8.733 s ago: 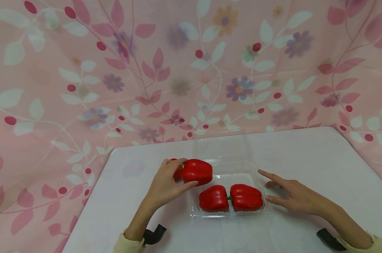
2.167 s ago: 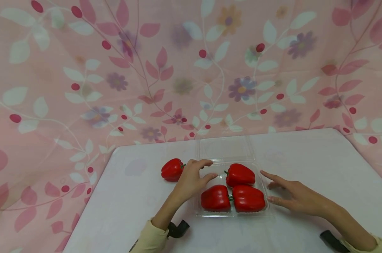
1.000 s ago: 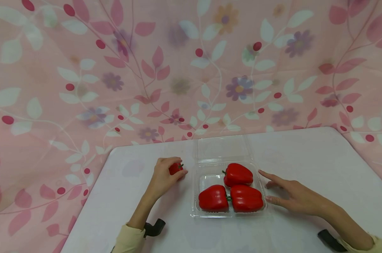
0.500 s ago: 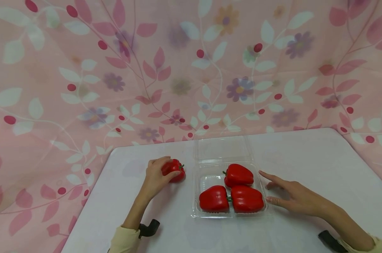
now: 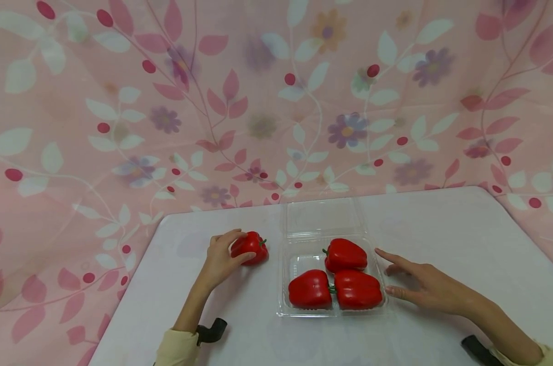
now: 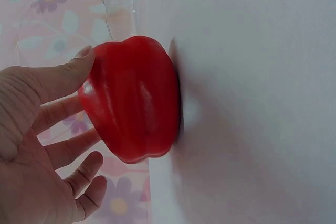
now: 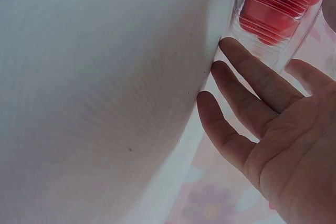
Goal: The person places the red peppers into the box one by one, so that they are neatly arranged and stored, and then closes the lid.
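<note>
My left hand (image 5: 221, 259) holds a red bell pepper (image 5: 254, 249) on the table, left of a clear plastic clamshell box (image 5: 283, 300). In the left wrist view, the thumb lies on one side of the pepper (image 6: 134, 98) and two fingers reach behind it; the other fingers are loosely bent. Three more red bell peppers sit in the box: one at front left (image 5: 309, 290), one at front right (image 5: 358, 290), one at back right (image 5: 346, 255). My right hand (image 5: 429, 287) rests beside the box's right wall, fingers relaxed and holding nothing.
The box's clear lid (image 5: 322, 216) lies folded open toward the back of the white table (image 5: 455, 229). Behind the table hangs a pink floral cloth (image 5: 258, 101). A black wrist mount (image 5: 212, 331) sticks out at the left sleeve.
Earlier, my left hand brought a pepper to the box, where it now sits at back right. The hand then went left to the pepper outside, shifting slightly further left around it. Right hand still.
</note>
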Tool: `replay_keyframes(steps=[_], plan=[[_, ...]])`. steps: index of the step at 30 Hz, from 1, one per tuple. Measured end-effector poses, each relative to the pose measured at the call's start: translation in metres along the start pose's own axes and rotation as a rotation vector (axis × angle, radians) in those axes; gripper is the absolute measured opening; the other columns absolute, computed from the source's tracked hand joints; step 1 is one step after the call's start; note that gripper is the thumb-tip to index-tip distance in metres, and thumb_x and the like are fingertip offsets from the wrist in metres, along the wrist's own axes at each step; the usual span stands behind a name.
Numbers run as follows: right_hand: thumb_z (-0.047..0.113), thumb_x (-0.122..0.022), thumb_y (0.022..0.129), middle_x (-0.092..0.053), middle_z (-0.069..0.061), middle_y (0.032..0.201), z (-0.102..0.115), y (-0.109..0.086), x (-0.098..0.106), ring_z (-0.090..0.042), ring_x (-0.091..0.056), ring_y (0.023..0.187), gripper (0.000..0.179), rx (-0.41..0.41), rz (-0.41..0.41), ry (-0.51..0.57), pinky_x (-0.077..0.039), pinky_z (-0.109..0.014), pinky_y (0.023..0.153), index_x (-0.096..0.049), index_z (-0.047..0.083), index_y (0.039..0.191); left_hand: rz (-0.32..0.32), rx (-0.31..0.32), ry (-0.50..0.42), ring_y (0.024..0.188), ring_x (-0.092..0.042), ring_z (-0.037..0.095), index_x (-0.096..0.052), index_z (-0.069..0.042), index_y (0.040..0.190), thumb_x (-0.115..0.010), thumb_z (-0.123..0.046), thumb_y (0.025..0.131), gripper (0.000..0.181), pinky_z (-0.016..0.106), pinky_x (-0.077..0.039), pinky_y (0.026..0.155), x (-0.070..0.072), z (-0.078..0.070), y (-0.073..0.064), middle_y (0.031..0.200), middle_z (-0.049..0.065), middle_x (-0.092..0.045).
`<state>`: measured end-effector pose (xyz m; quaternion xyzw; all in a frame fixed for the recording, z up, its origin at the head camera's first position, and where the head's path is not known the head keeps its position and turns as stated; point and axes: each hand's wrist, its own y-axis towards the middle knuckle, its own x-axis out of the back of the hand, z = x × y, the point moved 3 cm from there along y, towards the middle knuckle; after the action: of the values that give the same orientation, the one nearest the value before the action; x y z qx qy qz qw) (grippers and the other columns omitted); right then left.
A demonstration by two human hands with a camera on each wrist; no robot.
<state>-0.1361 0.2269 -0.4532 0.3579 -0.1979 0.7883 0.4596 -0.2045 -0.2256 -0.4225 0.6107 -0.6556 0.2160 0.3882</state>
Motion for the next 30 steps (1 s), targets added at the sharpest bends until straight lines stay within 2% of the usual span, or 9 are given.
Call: replay_keyframes(steps=[6,12,22,26,30], plan=[[0.047,-0.072,0.087,-0.065,-0.002,0.123,-0.001,0.000,0.000,-0.034,-0.060,0.114,0.080,-0.007,0.001,-0.003,-0.048,-0.067,0.082,-0.032,0.028,0.154,0.029,-0.021,-0.016,0.119,-0.045,0.035,-0.064,-0.012,0.128,-0.085,-0.022,0.078,0.055,0.048,-0.054,0.082,-0.002,0.006,0.000,0.137,0.013,-0.057],[0.047,-0.072,0.086,-0.065,-0.001,0.123,-0.001,-0.001,0.000,-0.033,-0.060,0.114,0.081,0.002,-0.009,-0.006,-0.049,-0.066,0.082,-0.032,0.029,0.154,0.047,-0.004,-0.030,0.116,-0.045,0.032,-0.063,-0.018,0.130,-0.085,-0.022,0.078,0.056,0.045,-0.054,0.080,-0.005,0.010,0.001,0.133,0.008,-0.060],[0.047,-0.072,0.086,-0.065,-0.002,0.123,0.001,0.000,0.000,-0.033,-0.060,0.115,0.081,-0.002,-0.007,-0.017,-0.048,-0.066,0.083,-0.032,0.028,0.154,0.039,-0.074,-0.026,0.119,-0.046,0.032,-0.065,-0.019,0.130,-0.086,-0.019,0.077,0.057,0.046,-0.049,0.083,-0.005,0.011,0.003,0.133,0.006,-0.061],[0.048,-0.072,0.086,-0.064,-0.002,0.124,0.001,0.000,0.000,-0.033,-0.060,0.115,0.081,-0.005,-0.005,-0.020,-0.049,-0.065,0.083,-0.032,0.028,0.154,0.036,-0.097,-0.029,0.120,-0.048,0.030,-0.065,-0.019,0.130,-0.086,-0.018,0.077,0.057,0.048,-0.044,0.088,-0.005,0.010,0.004,0.131,0.006,-0.062],[0.049,-0.071,0.086,-0.064,-0.003,0.125,0.001,0.001,0.000,-0.033,-0.060,0.115,0.081,-0.009,-0.004,-0.025,-0.050,-0.064,0.082,-0.032,0.028,0.154,0.029,-0.095,-0.031,0.119,-0.047,0.029,-0.066,-0.020,0.129,-0.087,-0.022,0.077,0.056,0.049,-0.043,0.089,-0.007,0.010,0.005,0.128,0.005,-0.063]])
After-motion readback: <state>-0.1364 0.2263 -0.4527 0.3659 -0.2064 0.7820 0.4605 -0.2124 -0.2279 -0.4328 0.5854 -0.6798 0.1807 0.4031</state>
